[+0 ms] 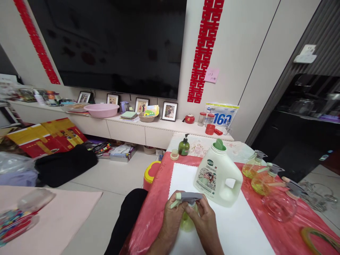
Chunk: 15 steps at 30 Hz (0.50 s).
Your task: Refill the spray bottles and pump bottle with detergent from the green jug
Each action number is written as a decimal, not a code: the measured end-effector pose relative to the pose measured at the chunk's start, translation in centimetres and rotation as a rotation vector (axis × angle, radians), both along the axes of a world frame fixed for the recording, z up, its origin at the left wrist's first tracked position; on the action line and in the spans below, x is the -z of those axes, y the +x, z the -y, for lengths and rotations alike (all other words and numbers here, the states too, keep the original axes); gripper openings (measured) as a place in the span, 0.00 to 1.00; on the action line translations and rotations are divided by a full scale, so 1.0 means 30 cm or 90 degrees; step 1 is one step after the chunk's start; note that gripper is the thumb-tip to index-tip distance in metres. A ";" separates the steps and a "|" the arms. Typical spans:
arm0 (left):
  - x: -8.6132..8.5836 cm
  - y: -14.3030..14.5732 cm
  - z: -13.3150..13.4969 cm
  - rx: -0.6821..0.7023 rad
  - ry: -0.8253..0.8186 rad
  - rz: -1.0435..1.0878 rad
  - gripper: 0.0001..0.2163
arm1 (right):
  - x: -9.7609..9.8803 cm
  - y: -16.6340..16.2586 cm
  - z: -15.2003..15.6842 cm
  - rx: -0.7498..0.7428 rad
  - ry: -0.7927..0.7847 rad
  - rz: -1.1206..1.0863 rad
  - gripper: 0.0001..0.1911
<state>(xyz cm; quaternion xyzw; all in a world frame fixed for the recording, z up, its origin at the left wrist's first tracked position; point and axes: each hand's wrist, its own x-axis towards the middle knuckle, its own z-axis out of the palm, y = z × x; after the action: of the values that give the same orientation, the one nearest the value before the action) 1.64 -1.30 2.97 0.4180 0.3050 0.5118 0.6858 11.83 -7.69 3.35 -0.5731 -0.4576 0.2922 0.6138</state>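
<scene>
Between my hands stands a spray bottle (188, 224) with yellowish-green content and a grey-and-green trigger head (189, 197). My left hand (171, 217) has its fingers wrapped about the trigger side of the head. On the other side, my right hand (203, 217) grips the neck and the back of the head. My hands hide most of the bottle. Just beyond them is a large pale green detergent jug (221, 177), its mouth uncapped and a green spout showing. A white sheet (239, 226) lies under the jug and the bottle.
Several spray bottles (280, 205) line the right of the red-covered table (151, 216), near a roll of tape (316, 237). Toward the back left are a green pump bottle (183, 146) and a pale cap (174, 154). A yellow-and-red stool (151, 173) stands beside the table.
</scene>
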 end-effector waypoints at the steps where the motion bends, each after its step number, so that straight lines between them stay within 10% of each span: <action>1: 0.003 0.003 -0.002 0.001 0.007 -0.003 0.16 | -0.006 0.006 0.005 -0.014 0.002 0.023 0.17; 15: -0.023 0.019 0.017 -0.036 -0.006 0.001 0.23 | 0.028 -0.013 0.002 0.052 0.066 0.078 0.14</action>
<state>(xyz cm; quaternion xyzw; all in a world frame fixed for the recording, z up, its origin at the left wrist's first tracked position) 2.22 -1.82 3.66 0.4054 0.3187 0.5296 0.6735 11.45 -7.76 2.50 -0.5755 -0.4853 0.2072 0.6248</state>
